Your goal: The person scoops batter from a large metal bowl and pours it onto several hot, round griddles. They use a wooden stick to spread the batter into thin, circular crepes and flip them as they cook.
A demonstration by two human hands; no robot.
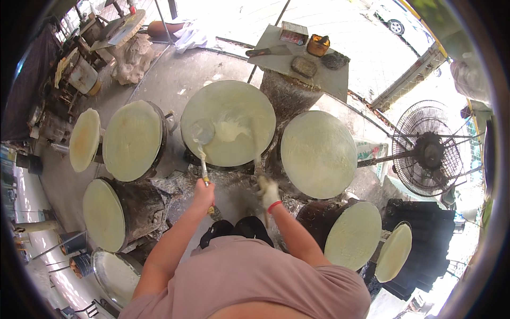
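My left hand [203,196] is closed round the handle of a ladle [202,131], whose round bowl rests on or just over the large pale round of batter [228,95] on the middle griddle. A thicker patch of wet batter lies just right of the bowl. In a pale glove with a red band at the wrist, my right hand [268,193] grips a long spreader [257,154]. Its far end reaches over the right part of the same griddle, smeared by motion, so its exact shape is unclear.
Round griddles with pale sheets stand at the left [133,141], lower left [103,215], right [319,154] and lower right [353,236]. A large black fan [429,150] stands far right. Beyond the middle griddle, a table [271,34] carries a brush, a box and an orange container.
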